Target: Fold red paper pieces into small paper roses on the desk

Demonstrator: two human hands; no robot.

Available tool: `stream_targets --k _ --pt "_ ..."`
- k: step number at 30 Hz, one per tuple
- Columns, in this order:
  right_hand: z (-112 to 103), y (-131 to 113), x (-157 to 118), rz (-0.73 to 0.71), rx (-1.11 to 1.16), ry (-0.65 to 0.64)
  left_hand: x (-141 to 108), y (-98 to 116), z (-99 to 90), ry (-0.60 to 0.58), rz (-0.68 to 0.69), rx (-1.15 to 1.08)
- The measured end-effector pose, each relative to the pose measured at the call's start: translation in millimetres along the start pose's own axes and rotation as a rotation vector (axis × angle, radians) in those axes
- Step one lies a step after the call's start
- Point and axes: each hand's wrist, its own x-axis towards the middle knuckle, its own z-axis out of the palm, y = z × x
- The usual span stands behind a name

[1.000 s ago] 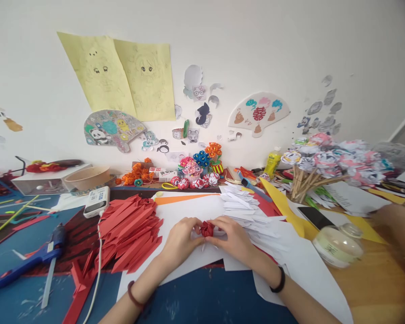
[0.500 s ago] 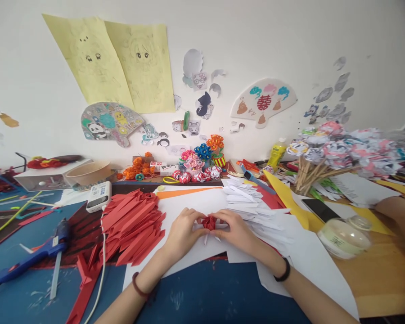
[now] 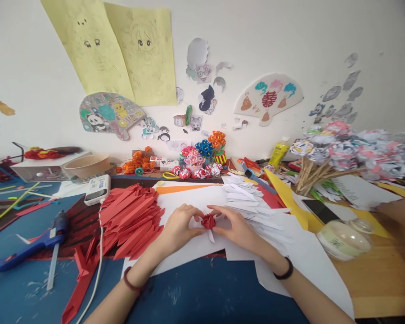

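- Background: a pale wall (image 3: 216, 22) is being hung with drawings and paper cut-outs, beyond both hands.
- Surface: a blue tabletop (image 3: 195, 292) is being partly covered by a white sheet (image 3: 185, 198), lying beneath the hands.
- Principal item: a red paper rosette (image 3: 208, 221), being held between the two hands above the sheet; a white paper tab (image 3: 211, 236) is projecting from its underside, toward the wearer.
- Left hand (image 3: 180, 227): thumb and fingertips are being closed on the rosette's left edge.
- Right hand (image 3: 239, 229): thumb and forefinger are being held parted about the rosette's right side; whether firm contact is being made cannot be told.
- Handling, as judged: very light; crisp at the folds but easily crushed; little slip is being expected from dry paper.
- Hold, as judged: the outer folds, low and from opposite sides, are being preferred; the petal tops are best being left unpressed.
- Left of the left hand: red folded strips (image 3: 131, 220) are being kept in a heap; farther out, a blue glue gun (image 3: 54, 234) is being stored on its side.
- Right of the right hand: white folded strips (image 3: 246, 198) are being kept just beside it; farther out, a lidded jar (image 3: 344, 240) is being stood upright.
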Motion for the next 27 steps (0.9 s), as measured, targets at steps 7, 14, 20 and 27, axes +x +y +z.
stream_targets --k 7,14,20,27 --pt "-3 -1 1 -0.03 0.027 -0.037 2 -7 -7.8 0.033 0.047 0.077" --pt "-4 2 3 -0.101 -0.053 0.107 1 -7 10.6 0.003 0.062 0.249" --pt "3 -13 -1 -0.173 -0.273 0.408 -2 4 28.7 0.18 0.029 0.589" --pt "20 -16 -5 -0.163 -0.417 0.35 -7 5 37.0 0.314 0.128 0.575"
